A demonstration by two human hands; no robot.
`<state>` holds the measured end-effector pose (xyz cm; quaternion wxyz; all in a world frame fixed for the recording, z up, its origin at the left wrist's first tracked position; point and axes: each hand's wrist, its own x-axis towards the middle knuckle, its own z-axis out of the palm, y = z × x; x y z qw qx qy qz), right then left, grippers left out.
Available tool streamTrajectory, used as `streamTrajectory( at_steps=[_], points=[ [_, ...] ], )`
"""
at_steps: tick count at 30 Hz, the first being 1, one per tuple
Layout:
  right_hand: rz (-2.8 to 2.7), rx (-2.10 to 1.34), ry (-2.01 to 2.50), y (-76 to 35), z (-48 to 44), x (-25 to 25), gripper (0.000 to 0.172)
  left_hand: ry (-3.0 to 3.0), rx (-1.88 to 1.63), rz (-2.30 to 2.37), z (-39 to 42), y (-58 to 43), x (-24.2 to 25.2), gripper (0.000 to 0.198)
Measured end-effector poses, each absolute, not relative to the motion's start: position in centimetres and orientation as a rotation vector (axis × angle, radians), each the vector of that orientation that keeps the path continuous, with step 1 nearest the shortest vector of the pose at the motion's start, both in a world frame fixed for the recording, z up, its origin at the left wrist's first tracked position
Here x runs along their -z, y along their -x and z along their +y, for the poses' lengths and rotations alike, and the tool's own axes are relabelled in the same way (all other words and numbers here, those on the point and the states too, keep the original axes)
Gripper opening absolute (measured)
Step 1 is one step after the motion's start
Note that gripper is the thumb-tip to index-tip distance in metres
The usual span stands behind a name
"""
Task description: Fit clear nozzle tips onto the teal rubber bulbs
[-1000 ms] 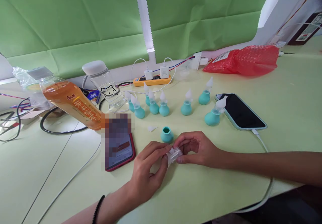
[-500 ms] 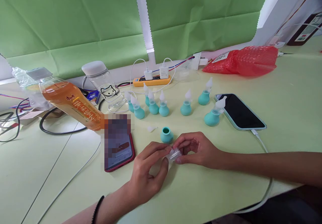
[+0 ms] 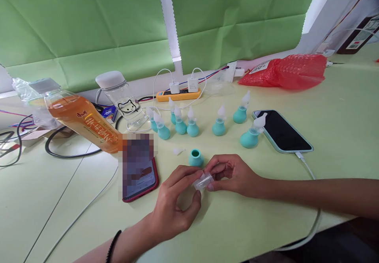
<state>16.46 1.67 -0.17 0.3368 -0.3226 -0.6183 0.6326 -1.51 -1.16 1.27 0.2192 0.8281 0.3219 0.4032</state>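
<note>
A small clear plastic tube is between my two hands, just above the table. My right hand pinches its right end between thumb and bent fingers. At the tube's left end, my left hand has its fingertips on the upper side and its thumb by the lower edge. An open teal squeeze bulb, without a nozzle, stands directly behind my fingers. To its left lies a loose translucent tip. Several assembled bulb nasal aspirators with clear necks and pale tips stand further back; another leans by a phone.
A charging phone lies to the right, a red-cased phone to the left. An orange drink bottle, a clear water bottle, a yellow power strip and a red bubble-wrap bag occupy the back. Cables cross the table.
The left thumb has eased down and away from the tube, so more of the tube shows. The right hand has hardly moved, and the bulbs stand where they were.
</note>
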Motion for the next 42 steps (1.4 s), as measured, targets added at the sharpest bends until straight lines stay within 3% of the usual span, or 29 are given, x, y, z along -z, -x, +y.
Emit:
streamTrajectory(
  at_steps=[7, 13, 22, 27, 33, 42],
  points=[
    [-1.690, -1.504, 0.833, -16.5, 1.6, 0.0, 0.024, -2.252, -1.071, 1.068, -1.5, 1.4, -0.7, 0.036],
    [-1.739, -1.409, 0.808, -16.6, 1.3, 0.1, 0.041, -2.256, -1.085, 1.109, -1.5, 1.7, -0.2, 0.032],
    [-1.831, -1.112, 0.783, -16.2, 0.7, 0.0, 0.036, -2.175, -1.133, 1.091, -1.5, 1.3, -0.7, 0.018],
    [-1.908, -1.158, 0.772, -16.1, 0.7, -0.5, 0.023, -2.167, -1.072, 1.089, -1.4, 1.3, -1.3, 0.016],
    [-1.869, -1.184, 0.806, -16.2, 0.7, -0.2, 0.029, -2.177, -1.109, 1.030, -1.2, 1.3, -1.1, 0.019],
    [-1.939, -1.135, 0.741, -16.5, 0.5, -0.4, 0.022, -2.065, -1.185, 0.991, -1.4, 2.4, -1.1, 0.022]
  ],
)
